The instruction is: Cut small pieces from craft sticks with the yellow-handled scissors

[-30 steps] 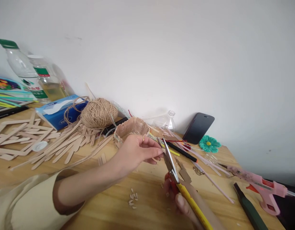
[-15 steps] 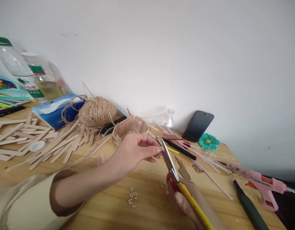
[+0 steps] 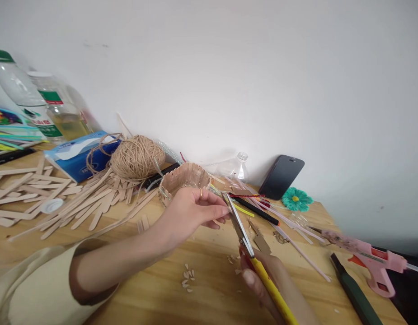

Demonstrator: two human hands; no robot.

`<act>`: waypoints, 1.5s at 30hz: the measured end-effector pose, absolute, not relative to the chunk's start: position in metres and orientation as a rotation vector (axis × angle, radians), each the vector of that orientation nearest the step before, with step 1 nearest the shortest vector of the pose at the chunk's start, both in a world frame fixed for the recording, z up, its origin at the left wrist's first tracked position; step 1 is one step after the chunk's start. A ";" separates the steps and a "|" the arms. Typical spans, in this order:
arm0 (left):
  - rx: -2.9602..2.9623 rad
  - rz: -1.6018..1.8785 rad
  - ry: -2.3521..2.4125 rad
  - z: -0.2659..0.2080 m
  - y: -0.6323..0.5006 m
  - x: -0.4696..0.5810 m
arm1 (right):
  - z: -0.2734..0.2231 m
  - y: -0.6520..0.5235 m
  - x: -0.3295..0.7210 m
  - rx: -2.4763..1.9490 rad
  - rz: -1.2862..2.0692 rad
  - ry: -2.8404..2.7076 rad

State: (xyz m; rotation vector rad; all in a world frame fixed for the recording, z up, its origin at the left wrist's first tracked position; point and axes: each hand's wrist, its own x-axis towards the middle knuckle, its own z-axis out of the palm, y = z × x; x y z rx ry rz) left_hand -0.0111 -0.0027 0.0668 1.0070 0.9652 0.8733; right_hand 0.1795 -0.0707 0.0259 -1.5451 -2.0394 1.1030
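Note:
My right hand (image 3: pixel 263 280) grips a pair of scissors (image 3: pixel 244 239) with yellow handles, its blades pointing up and away and parted slightly. At the blades' tips, my left hand (image 3: pixel 191 212) is closed in a pinch between thumb and fingers. Whatever sits in that pinch is too small and covered to make out. Several small pale slivers (image 3: pixel 187 276) lie on the wooden table (image 3: pixel 154 289) below my hands, with more crumbs beside the scissors. Just behind my left hand stands a round basket-like ring of wooden pieces (image 3: pixel 185 178), partly hidden by the hand.
Craft sticks (image 3: pixel 93 203) are heaped at left, near a twine ball (image 3: pixel 137 155), a blue tissue pack (image 3: pixel 82 158) and bottles (image 3: pixel 42 108). A phone (image 3: pixel 281 177) leans on the wall by a green flower (image 3: pixel 297 199). At right lies a pink glue gun (image 3: pixel 371 262).
The scissors' blades have come closer together, and my right hand's fingers have closed a little on the handles. My left hand stays almost where it was.

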 end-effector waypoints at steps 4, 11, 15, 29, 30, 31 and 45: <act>1.004 0.865 0.972 0.066 -0.002 -0.012 | 0.021 -0.068 0.181 -1.535 1.063 -2.055; 1.003 0.845 0.997 0.067 -0.002 -0.012 | 0.017 -0.072 0.177 -1.622 0.986 -2.015; 1.005 0.847 0.996 0.069 -0.002 -0.012 | 0.020 -0.072 0.177 -1.605 1.022 -2.014; 0.996 0.872 0.964 0.069 -0.004 -0.011 | 0.029 -0.075 0.163 -1.730 0.951 -1.906; 0.996 0.870 0.966 0.069 -0.004 -0.011 | 0.030 -0.075 0.162 -1.734 0.955 -1.904; 0.996 0.869 0.968 0.069 -0.004 -0.011 | 0.031 -0.075 0.162 -1.737 0.959 -1.903; 1.053 0.836 0.970 0.071 -0.002 -0.016 | 0.002 -0.061 0.189 -1.313 1.283 -2.026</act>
